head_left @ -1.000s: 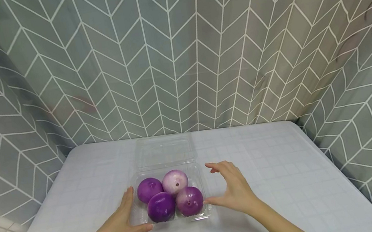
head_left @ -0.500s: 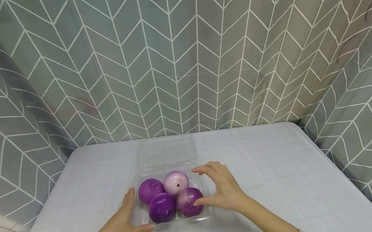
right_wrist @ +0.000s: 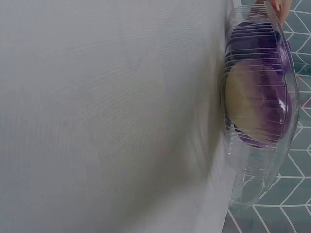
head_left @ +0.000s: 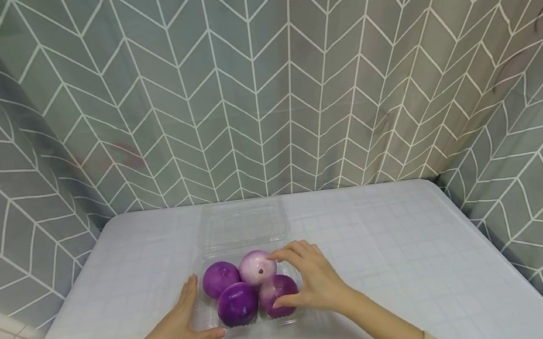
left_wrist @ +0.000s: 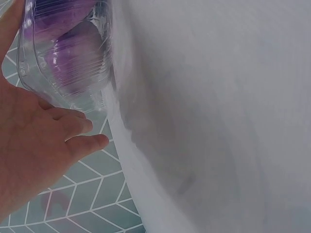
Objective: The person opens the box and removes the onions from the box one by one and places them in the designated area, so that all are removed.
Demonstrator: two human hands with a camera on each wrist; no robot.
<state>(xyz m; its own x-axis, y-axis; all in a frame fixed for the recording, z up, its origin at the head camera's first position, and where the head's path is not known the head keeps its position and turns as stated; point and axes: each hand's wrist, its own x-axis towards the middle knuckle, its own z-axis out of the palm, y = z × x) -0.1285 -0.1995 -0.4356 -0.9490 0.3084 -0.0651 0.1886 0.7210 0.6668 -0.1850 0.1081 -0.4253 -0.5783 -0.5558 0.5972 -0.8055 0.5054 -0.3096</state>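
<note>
A clear plastic clamshell box (head_left: 250, 325) lies on the table, its ridged walls showing in both wrist views. Several red onions sit in its base: two darker purple ones on the left, including the front left onion (head_left: 238, 304), a pale back right onion (head_left: 254, 267) and a front right onion (head_left: 276, 291). My left hand (head_left: 181, 323) rests along the box's left side, fingers straight and thumb spread toward the front edge. Over the right side reaches my right hand (head_left: 315, 278), its thumb overlapping the front right onion and its fingertips beside the pale one.
The box's lid (head_left: 241, 223) is folded back flat behind the base. A white cloth covers the table (head_left: 396, 250). Grey-green curtains (head_left: 257, 77) with a white chevron pattern stand close behind and at both sides.
My right hand has moved left from outside the box's right edge to over the right-hand onions. The left hand stays at the box's left side.
</note>
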